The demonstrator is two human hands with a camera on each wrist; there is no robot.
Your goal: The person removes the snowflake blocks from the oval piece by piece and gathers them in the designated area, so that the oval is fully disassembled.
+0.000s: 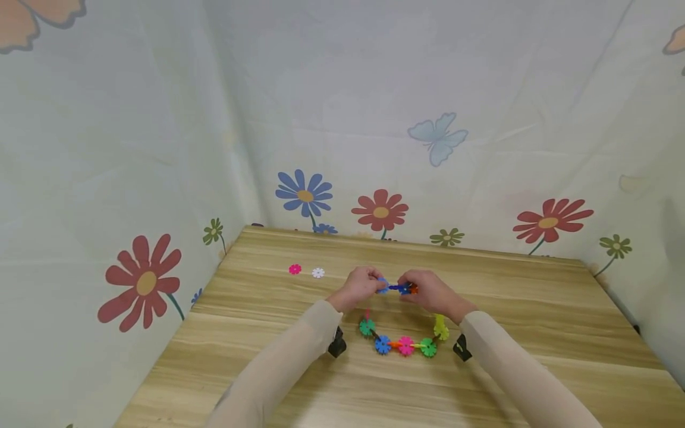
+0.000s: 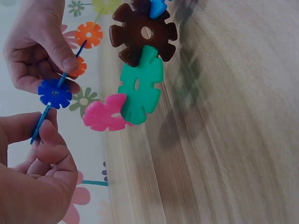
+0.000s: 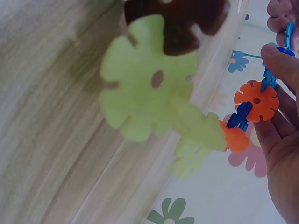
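Between the fingers of my left hand (image 1: 355, 289) is a light blue snowflake disc (image 1: 383, 286), pinched edge-on. It meets a dark blue snowflake disc (image 2: 55, 94) in the gap between the hands. My right hand (image 1: 432, 291) pinches another light blue disc (image 3: 268, 79) that slots into the dark blue one, with an orange disc (image 3: 256, 101) linked beside it. From there the chain runs down through yellow discs (image 1: 440, 330), then green, pink and blue ones (image 1: 383, 345). Its other end is a pink disc (image 2: 106, 113) joined to a green disc (image 2: 142, 86), not held.
Two loose discs, one pink (image 1: 295, 269) and one white (image 1: 318, 273), lie on the wooden table (image 1: 257, 333) left of the hands. A flower-printed cloth (image 1: 342, 131) hangs behind and beside the table.
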